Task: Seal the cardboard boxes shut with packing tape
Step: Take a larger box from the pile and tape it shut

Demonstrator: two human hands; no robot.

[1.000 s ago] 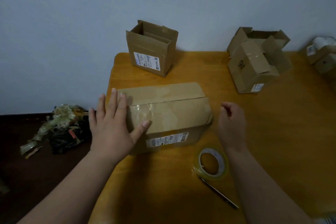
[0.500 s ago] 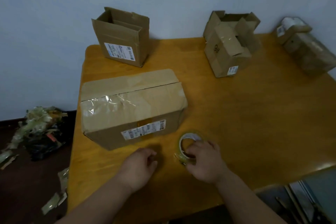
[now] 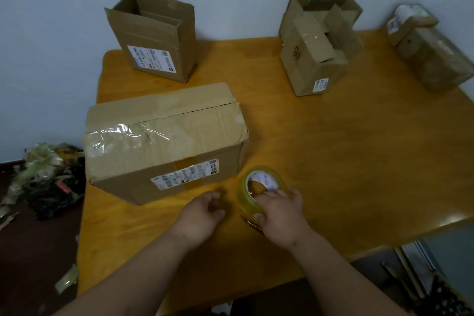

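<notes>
Right hand gripping tape roll on surface; left hand loosely curled, holding nothing; big box lying up-left of roll (seam running sideways)

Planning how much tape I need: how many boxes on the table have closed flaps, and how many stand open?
Closed boxes: 2, the large box and the far-right box
Open boxes: 2, the back-left box and the back-middle box
Total: 4

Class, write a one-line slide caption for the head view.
Right hand grips the tape roll beside the half-taped large box; left hand waits empty.
</notes>
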